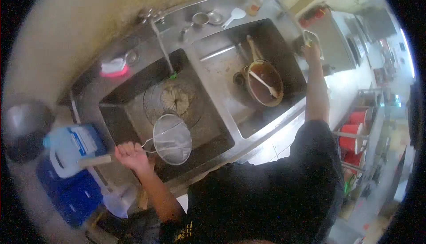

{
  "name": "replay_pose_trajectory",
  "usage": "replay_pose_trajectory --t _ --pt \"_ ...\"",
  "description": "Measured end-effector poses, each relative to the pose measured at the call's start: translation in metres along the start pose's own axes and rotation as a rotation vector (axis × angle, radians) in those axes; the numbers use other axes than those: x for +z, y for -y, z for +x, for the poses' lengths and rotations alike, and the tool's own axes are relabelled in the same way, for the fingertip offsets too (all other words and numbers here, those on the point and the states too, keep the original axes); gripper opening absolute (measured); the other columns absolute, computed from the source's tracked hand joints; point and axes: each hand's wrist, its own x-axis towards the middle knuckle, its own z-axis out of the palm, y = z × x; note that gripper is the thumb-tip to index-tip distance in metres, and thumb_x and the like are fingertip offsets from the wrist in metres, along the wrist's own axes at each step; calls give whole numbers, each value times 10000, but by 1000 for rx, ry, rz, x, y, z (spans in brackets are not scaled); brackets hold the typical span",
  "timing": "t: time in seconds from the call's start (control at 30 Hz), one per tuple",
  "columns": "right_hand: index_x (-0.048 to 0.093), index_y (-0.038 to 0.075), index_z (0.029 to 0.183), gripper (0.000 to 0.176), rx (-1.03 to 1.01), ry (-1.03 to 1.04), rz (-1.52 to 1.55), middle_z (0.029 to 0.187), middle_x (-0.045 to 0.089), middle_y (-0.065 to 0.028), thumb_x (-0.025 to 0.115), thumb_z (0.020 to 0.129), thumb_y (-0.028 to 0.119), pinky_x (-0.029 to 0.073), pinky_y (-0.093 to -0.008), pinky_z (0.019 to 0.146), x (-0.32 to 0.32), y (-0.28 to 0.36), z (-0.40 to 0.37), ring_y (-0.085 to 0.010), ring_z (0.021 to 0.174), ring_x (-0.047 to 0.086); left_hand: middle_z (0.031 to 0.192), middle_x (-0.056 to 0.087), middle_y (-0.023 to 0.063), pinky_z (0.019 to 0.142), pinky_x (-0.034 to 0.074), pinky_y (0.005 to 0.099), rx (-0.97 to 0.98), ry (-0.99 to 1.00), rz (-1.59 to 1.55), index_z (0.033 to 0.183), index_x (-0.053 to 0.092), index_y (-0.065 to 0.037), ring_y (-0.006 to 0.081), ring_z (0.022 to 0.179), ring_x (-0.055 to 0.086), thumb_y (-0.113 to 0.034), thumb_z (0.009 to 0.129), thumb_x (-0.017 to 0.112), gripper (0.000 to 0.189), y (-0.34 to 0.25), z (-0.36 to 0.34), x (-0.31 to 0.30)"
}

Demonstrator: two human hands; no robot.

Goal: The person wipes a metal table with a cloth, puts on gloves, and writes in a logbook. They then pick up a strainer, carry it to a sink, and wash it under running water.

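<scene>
My left hand (132,155) is closed round the handle of a mesh strainer (172,140), whose round basket hangs over the front of the left sink basin (204,142). A pale length of handle sticks out on the far side of my fist. My right arm reaches over to the right end of the counter. There my right hand (312,49) has its fingers curled at a light-rimmed container, with a bit of yellow by the fingers; what it grips is too blurred to name. A large round wire rack or strainer (175,100) lies in the left basin under the faucet (162,46).
In the right basin sits a pan (266,84) with brown liquid and a white-handled utensil (262,83). A white scoop (234,17), small metal cups (200,19) and a jar (254,5) line the back ledge. A jug (73,148) stands left; red containers (355,131) fill a right-hand rack.
</scene>
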Motion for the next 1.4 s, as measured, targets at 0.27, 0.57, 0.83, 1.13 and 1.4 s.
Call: replay_pose_trajectory --t 0.27,0.57,0.83,1.13,1.4 --pt "585 -3 1172 400 631 1276 -14 955 677 -140 492 951 316 518 -326 813 284 51 -352 -223 897 655 502 218 -50 413 194 277 46 -213 -30 606 293 -204 99 437 207 -320 959 438 399 2 -3 0" --pt "599 119 871 259 1057 624 991 787 588 -48 548 934 365 514 -384 641 508 -407 -390 -231 695 574 518 178 -39 433 175 275 6 -293 105 605 242 -197 100 467 181 -333 980 400 429 -1 -18 17" --pt "512 137 749 254 994 574 760 679 461 9 533 932 312 403 -333 584 520 -338 -375 -172 619 470 533 186 -41 415 185 266 1 -300 94 624 259 -192 94 469 186 -337 987 406 417 -8 3 -7" --pt "565 39 1147 541 369 982 -394 917 575 -66 510 916 525 466 -384 725 496 -328 -364 -236 848 571 552 190 -48 407 172 244 -30 -178 178 659 294 -188 86 483 191 -480 981 415 451 -10 26 15" --pt "485 43 1271 606 51 1146 -556 1220 566 -186 709 825 387 464 -448 917 465 -218 -355 -298 1125 556 590 277 -53 353 235 218 -67 38 420 976 489 -207 72 479 261 -650 925 364 463 -37 35 95"
